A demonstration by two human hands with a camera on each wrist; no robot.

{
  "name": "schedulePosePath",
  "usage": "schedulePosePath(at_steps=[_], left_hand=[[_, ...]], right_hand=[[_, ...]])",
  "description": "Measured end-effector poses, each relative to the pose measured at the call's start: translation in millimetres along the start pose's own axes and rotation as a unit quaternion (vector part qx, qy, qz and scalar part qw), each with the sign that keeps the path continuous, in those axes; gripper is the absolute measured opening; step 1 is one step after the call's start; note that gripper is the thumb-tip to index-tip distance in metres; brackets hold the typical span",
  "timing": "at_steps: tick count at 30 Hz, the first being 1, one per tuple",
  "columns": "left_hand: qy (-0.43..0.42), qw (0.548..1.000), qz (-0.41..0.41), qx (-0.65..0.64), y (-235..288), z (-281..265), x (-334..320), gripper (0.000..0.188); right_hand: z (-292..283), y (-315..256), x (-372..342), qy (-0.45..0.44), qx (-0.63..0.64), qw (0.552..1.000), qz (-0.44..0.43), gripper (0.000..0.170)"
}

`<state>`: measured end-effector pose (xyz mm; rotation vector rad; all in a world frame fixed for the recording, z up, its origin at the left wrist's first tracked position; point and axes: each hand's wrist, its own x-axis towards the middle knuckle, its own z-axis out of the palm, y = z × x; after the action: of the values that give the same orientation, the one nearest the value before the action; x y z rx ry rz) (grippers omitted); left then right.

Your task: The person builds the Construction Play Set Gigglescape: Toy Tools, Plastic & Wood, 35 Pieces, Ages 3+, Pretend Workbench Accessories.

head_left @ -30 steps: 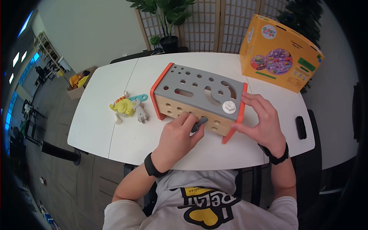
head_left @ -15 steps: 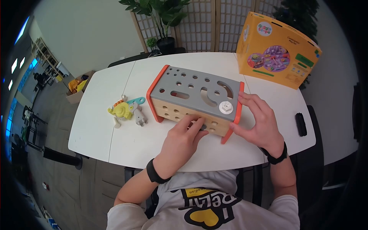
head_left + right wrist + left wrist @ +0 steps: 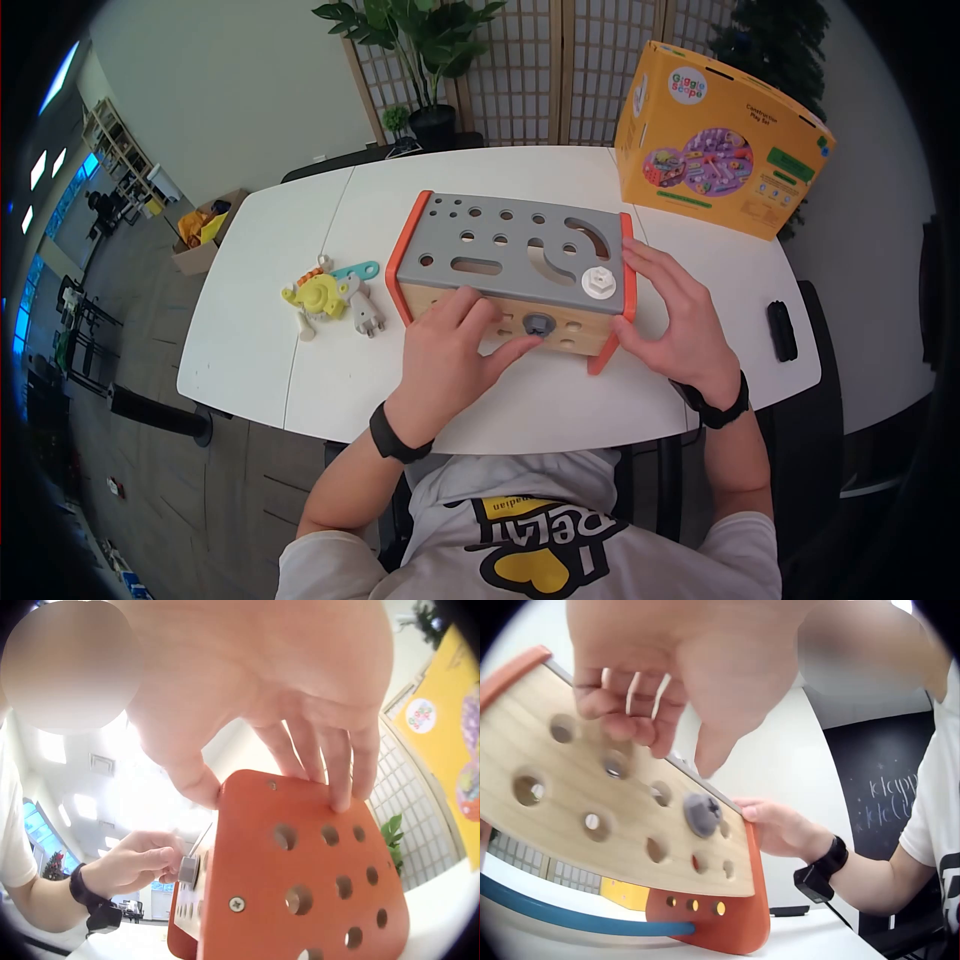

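Note:
A toy workbench (image 3: 500, 232) with a grey perforated top, wooden sides and orange-red end panels stands in front of me. A grey toy bolt (image 3: 540, 325) sits in a hole of its near wooden side, head outward. My left hand (image 3: 445, 345) is beside it, the thumb tip close to the bolt head and the fingers loosely bent near the panel's top edge; the left wrist view shows nothing held in them. My right hand (image 3: 690, 320) grips the right end panel (image 3: 259, 832), thumb on the near edge and fingers over the top. A white hexagonal bolt head (image 3: 599, 283) rests on the grey top.
Left of the workbench lies a cluster of toy pieces, with a yellow one (image 3: 320, 296), a grey plug-like one (image 3: 364, 312) and a teal strip (image 3: 362, 270). A yellow-orange box (image 3: 720, 140) stands at the back right. A black case (image 3: 782, 331) lies near the table's right edge.
The grey bolt went from my left fingers into the hole of the near side. My left hand has let go and drawn slightly left. The right hand keeps its hold on the end panel.

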<state>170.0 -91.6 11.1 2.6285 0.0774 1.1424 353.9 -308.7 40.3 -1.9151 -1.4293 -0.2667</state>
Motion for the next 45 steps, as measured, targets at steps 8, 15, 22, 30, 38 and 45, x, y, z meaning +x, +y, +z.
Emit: schedulePosePath(at_steps=[8, 15, 22, 30, 38, 45], left_hand=[[0.120, 0.990, -0.068, -0.018, -52.8, -46.0, -41.2, 0.014], [-0.256, 0.942, -0.177, -0.123, -57.0, -54.3, -69.6, 0.059], [-0.244, 0.935, -0.206, -0.151, -48.1, -57.6, -65.1, 0.085], [-0.156, 0.951, -0.117, -0.241, -74.1, -54.0, -54.1, 0.100], [-0.134, 0.930, -0.152, -0.308, -76.8, -69.3, -30.9, 0.087], [-0.101, 0.928, -0.209, -0.292, -70.5, -68.8, -18.1, 0.068]], right_hand=[[-0.1, 21.7, -23.2, -0.013, 0.141, 0.974, 0.175, 0.075], [20.8, 39.3, -59.0, -0.268, 0.220, 0.914, 0.212, 0.073], [7.2, 28.3, -50.5, -0.216, 0.222, 0.936, 0.168, 0.089], [1.7, 42.2, -41.0, -0.153, 0.133, 0.977, 0.072, 0.093], [4.8, 45.5, -31.4, -0.118, 0.251, 0.959, 0.056, 0.070], [8.2, 40.4, -24.0, -0.064, 0.228, 0.968, 0.082, 0.068]])
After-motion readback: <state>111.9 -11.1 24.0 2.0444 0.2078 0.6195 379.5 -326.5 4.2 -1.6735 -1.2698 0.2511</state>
